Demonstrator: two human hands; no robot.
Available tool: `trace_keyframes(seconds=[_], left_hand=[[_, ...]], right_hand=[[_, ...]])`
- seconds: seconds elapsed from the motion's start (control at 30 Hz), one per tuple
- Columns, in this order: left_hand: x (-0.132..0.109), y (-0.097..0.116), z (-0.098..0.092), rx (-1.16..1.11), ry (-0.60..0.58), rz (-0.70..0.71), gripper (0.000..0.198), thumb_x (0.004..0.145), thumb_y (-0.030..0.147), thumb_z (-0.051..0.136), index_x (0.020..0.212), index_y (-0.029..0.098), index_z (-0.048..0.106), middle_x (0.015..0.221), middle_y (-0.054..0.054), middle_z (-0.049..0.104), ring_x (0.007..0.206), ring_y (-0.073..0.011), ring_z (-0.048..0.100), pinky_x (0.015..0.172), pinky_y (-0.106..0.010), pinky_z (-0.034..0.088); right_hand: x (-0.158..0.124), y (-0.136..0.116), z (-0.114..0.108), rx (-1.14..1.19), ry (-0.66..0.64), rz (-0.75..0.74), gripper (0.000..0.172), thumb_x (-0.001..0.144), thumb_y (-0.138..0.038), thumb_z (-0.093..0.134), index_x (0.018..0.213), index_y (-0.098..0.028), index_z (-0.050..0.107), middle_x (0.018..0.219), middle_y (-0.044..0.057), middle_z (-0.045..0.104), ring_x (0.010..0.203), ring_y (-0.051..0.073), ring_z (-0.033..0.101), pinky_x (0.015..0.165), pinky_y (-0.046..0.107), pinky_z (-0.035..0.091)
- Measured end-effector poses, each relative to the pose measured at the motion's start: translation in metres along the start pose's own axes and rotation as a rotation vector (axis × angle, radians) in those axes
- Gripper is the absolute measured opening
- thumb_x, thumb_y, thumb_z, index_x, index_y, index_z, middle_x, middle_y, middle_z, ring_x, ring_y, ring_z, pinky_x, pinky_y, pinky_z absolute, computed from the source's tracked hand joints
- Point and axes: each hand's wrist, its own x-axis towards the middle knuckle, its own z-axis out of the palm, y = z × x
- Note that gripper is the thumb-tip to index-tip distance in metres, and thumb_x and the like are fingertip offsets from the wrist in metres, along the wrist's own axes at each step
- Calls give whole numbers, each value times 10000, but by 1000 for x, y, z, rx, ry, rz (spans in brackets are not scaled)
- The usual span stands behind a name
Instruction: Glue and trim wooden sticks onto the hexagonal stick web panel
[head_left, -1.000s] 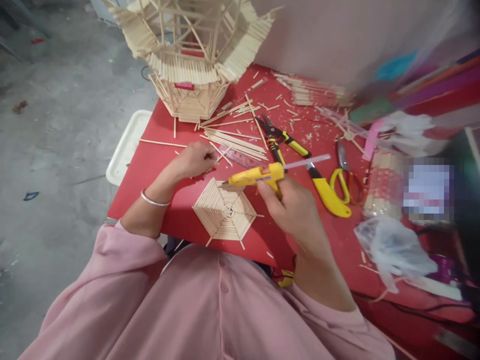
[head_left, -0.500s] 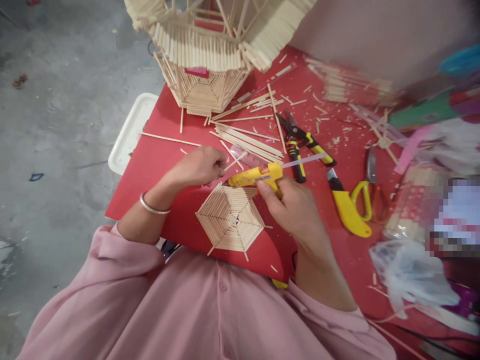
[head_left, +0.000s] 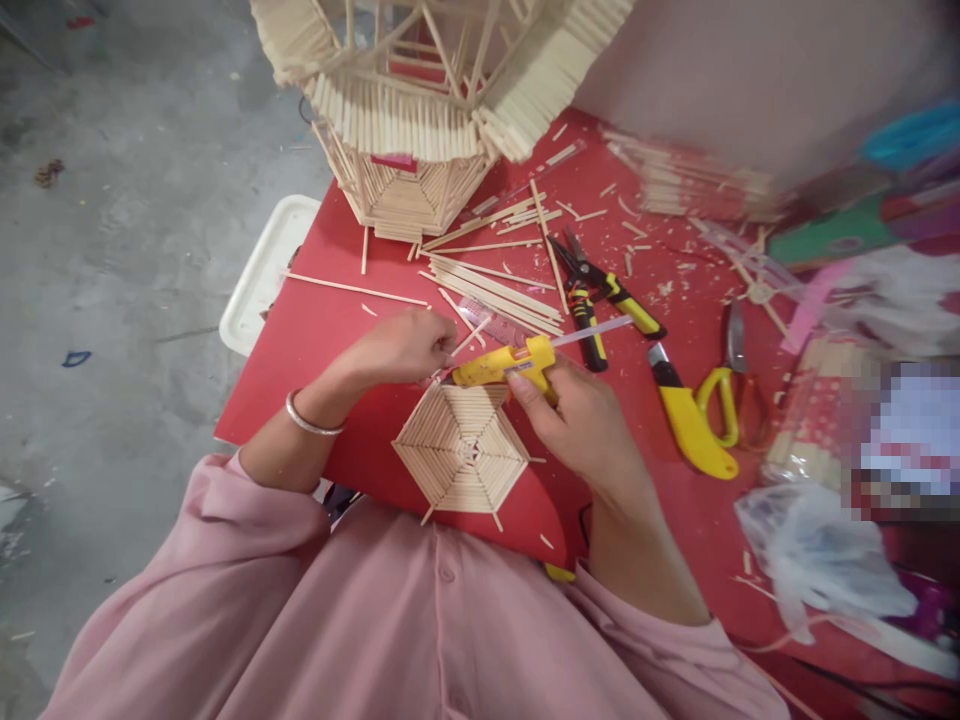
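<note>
My left hand (head_left: 412,345) is closed just above the upper left corner of a hexagonal panel of wooden sticks (head_left: 435,440). A thin wooden stick (head_left: 472,335) slants out from its fingertips, which are partly hidden. In my right hand (head_left: 589,415) is a yellow glue gun (head_left: 487,366), with a clear glue stick (head_left: 596,330) jutting from its back. The gun's nozzle points left, close to the panel's top left corner and to my left fingers. The panel lies flat on the red table (head_left: 367,430), and a few stick ends stand out past its edge.
A large model built of sticks (head_left: 397,115) stands at the back. Loose sticks (head_left: 495,290) lie before it. To the right are pliers (head_left: 600,290), a yellow-handled cutter (head_left: 690,420), scissors (head_left: 724,390) and a plastic bag (head_left: 825,560). A white tray (head_left: 251,290) sits beyond the left edge.
The whole view has shifted slightly. The glue gun's nozzle has moved a little left toward the panel's corner, while my left hand stays closed beside it.
</note>
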Motion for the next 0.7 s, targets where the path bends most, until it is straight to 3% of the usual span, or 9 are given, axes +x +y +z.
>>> trace_keyframes(seconds=[0.43, 0.7], left_hand=[[-4, 2, -1, -78, 25, 1, 121, 796, 171, 596, 682, 183, 635, 633, -3, 642, 629, -147, 547, 616, -284, 347], [-3, 13, 10, -207, 43, -7, 146, 799, 91, 572, 685, 172, 615, 656, 3, 675, 634, -124, 586, 604, -250, 373]], right_hand=[[-5, 1, -3, 37, -31, -7, 484, 1037, -610, 420, 908, -219, 673, 709, 82, 678, 654, 255, 620, 614, 358, 392], [-18, 8, -6, 45, -28, 52, 502, 1024, -634, 423, 905, -218, 679, 678, 74, 657, 641, 253, 609, 604, 349, 365]])
